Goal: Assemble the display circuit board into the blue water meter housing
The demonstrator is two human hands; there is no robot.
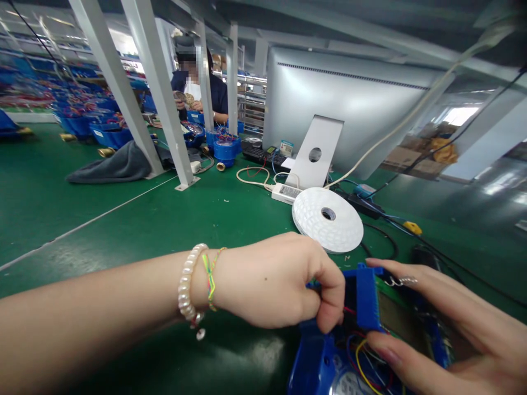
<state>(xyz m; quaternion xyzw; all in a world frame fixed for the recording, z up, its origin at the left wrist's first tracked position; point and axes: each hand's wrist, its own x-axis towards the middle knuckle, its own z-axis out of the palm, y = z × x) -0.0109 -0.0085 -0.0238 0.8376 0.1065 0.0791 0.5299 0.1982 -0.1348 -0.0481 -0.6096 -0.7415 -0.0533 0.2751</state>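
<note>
Blue meter housing (329, 356): at the lower right edge of view, on the green bench (123, 219), lid part raised; red, yellow and blue wires (362, 356) show inside.

Left hand (275, 282): forearm reaches across from the left, nearly level; hand curled into a loose fist, thumb and forefinger pressed together on the upper edge of the housing. Pearl bracelet (187, 285) and coloured thread band (209, 277) at the wrist.

Right hand (444, 329): enters from the lower right, fingers extended and spread, thumb below and forefinger above, clasping the raised blue part between them.

Beyond, well apart: white reel (327, 219) lying flat; monitor (349, 109) seen from behind; white adapter (286, 192); another person (197, 82) at the far end of the bench.
</note>
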